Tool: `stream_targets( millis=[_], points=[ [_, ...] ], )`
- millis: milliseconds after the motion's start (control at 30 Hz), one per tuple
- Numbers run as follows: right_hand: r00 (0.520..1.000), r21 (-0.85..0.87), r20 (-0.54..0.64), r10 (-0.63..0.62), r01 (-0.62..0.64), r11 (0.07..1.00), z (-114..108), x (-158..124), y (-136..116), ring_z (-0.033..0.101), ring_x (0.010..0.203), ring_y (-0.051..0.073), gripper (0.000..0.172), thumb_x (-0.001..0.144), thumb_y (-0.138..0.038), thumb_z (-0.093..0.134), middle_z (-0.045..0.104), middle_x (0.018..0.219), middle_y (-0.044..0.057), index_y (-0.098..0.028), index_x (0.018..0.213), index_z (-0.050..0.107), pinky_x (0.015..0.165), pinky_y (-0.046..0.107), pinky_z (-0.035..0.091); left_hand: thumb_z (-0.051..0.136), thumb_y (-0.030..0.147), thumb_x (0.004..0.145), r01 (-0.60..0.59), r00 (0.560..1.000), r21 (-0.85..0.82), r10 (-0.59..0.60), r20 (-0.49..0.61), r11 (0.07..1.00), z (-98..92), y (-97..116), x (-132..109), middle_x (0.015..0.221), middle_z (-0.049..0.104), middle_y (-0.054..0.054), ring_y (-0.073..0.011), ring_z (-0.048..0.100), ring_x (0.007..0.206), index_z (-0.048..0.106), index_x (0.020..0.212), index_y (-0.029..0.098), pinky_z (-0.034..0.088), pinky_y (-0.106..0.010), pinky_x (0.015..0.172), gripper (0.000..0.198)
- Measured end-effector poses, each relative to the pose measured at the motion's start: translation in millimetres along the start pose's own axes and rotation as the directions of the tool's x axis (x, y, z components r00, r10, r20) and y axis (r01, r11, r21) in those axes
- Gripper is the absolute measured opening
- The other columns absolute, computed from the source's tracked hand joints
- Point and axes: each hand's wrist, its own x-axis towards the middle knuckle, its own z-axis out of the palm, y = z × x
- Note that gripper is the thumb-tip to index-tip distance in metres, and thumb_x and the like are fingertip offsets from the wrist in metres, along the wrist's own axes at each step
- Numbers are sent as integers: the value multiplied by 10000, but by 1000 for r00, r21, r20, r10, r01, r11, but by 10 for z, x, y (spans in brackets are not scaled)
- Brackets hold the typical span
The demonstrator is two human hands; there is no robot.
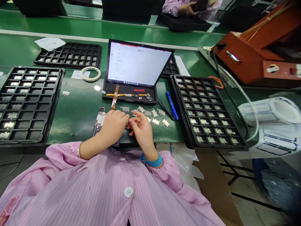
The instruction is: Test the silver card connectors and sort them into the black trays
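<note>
Small metal plates (155, 121) are being kept scattered across the green mat (77, 116), their long axes pointing various ways. Just beside them, the left hand (113, 125) and right hand (141, 128) are being held narrowly together, fingertips (127, 116) nearly meeting; whether anything is being gripped cannot be told. A black circuit board (96, 130) is being partly covered by the left hand.

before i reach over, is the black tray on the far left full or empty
Partly full: silver parts sit in many cells of the black tray, but cells toward its near right corner show empty.
</note>
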Motion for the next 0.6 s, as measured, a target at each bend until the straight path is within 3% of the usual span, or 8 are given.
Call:
stream_targets(
  millis=[200, 400, 500, 600],
  points=[
    [1000, -94, -12, -18, 17, 995, 29, -51, 5, 634, 655, 163, 345, 873, -355, 599, 644, 826, 18, -237, 1190, 532, 381, 216, 487, 537, 128, 935, 19, 999, -11, -19, -29, 1000, 28, 29, -11, 957, 704, -77, -255, 621, 955, 668, 1012, 150, 449, -402, 813, 153],
    [999, -139, -44, -25, 19, 990, 27, -19, 13, 644, 640, 171, 339, 877, -400, 583, 675, 872, 48, -228, 1169, 585, 397, 242, 508, 606, 192, 906, 47, 990, -137, -65, -125, 989, 16, -41, -142, 1258, 627, -157, -294, 558, 1169, 542, 1303, 90, 467, -445, 955, 415],
    [999, -124, -16, -31, 29, 992, -51, -81, -20, 668, 641, 202, 374, 846, -444, 614, 692, 908, 87, -208, 1137, 609, 385, 266, 510, 597, 192, 901, 68, 967, -264, -129, -220, 962, 37, -113, -281, 1263, 631, -178, -315, 563, 1190, 596, 1249, 89, 466, -495, 1000, 363],
    [997, -228, -68, 45, -59, 972, -157, -38, 108, 704, 695, 262, 457, 766, -547, 683, 702, 896, 94, -261, 1120, 652, 446, 344, 574, 617, 307, 889, 121, 941, -163, -166, -295, 979, 156, -176, -354, 1245, 670, -114, -254, 618, 1153, 655, 1158, 171, 523, -422, 981, 304]
  ],
)
